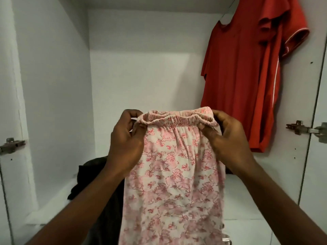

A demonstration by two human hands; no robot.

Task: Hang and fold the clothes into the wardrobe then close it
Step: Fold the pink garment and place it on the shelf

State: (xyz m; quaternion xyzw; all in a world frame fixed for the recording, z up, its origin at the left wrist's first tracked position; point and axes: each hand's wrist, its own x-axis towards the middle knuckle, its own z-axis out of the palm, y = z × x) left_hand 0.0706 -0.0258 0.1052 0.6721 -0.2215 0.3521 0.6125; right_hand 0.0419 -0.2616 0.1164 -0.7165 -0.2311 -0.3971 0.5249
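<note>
1. Floral garment (173, 174) is nearest, held up centre in front of the wardrobe (141, 68). Long axis vertical, waistband up, rest hangs out of frame.
2. Wardrobe stands open, so closing is left.
3. Red shirts (247, 76) hang far right. Hanging looks done.
4. Dark garment (83, 183) heaped low left, looks unfolded.
5. Left hand (127, 144) and right hand (228, 137): fingers curled, each pinching one waistband end.
</note>
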